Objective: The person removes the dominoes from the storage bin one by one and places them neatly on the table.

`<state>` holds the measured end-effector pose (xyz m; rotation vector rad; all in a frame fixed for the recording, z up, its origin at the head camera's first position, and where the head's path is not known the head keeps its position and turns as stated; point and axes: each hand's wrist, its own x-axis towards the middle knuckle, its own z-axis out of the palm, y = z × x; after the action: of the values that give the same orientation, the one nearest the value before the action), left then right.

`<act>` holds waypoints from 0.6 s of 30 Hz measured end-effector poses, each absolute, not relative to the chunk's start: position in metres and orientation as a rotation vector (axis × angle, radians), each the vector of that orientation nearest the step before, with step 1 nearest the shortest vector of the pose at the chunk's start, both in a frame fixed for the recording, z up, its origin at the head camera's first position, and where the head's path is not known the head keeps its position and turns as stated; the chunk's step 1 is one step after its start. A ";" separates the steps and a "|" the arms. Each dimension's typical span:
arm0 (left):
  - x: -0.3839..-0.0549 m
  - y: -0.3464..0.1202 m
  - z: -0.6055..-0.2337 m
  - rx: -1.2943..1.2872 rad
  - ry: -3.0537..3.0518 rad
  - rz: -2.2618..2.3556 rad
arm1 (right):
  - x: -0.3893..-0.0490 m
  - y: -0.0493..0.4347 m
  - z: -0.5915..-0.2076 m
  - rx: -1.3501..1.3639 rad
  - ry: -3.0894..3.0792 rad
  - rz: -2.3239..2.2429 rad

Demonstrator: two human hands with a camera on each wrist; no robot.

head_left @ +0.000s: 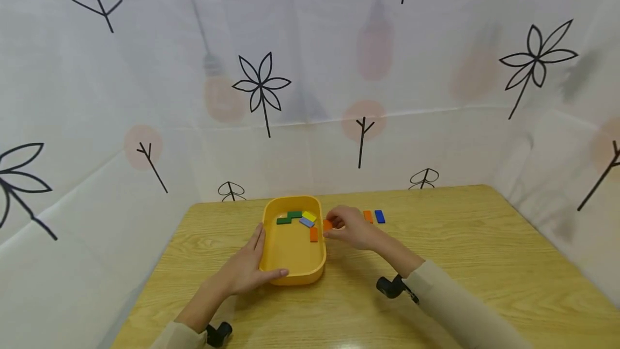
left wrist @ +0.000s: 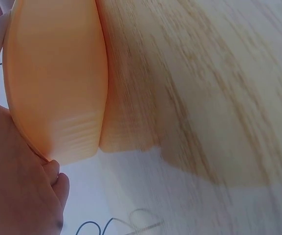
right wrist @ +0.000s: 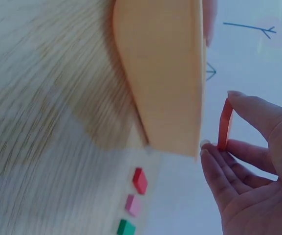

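A yellow plastic tub (head_left: 290, 260) stands on the table. Inside it lie small flat blocks: two green blocks (head_left: 294, 214), a yellow block (head_left: 309, 216), a light blue block (head_left: 307, 222) and an orange block (head_left: 314, 235). My left hand (head_left: 244, 268) rests around the tub's near left corner, fingers straight along the left wall and thumb over the near rim. At the tub's right rim, my right hand (head_left: 351, 228) pinches another orange block (right wrist: 225, 125) between thumb and fingertips, above rim height in the right wrist view.
Right of the tub an orange block (head_left: 368, 216) and a blue block (head_left: 380, 216) lie on the wooden table (head_left: 436, 263). The right wrist view shows red (right wrist: 140, 181), pink (right wrist: 133, 205) and green blocks (right wrist: 126, 227) in a row. A printed cloth (head_left: 310, 149) hangs behind.
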<state>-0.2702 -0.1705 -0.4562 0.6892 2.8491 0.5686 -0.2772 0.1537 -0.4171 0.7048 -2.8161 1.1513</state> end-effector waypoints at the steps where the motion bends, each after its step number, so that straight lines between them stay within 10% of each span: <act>1: -0.270 -0.171 -0.456 0.688 2.850 0.568 | -0.277 0.157 -0.417 0.702 -2.816 1.145; 18: -0.271 -0.171 -0.457 0.677 2.855 0.564 | -0.285 0.228 -0.427 0.630 -2.792 0.886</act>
<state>-0.2707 -0.1714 -0.4566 0.6768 2.8547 0.5643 -0.2850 0.2278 -0.4273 0.6297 -2.7920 0.8860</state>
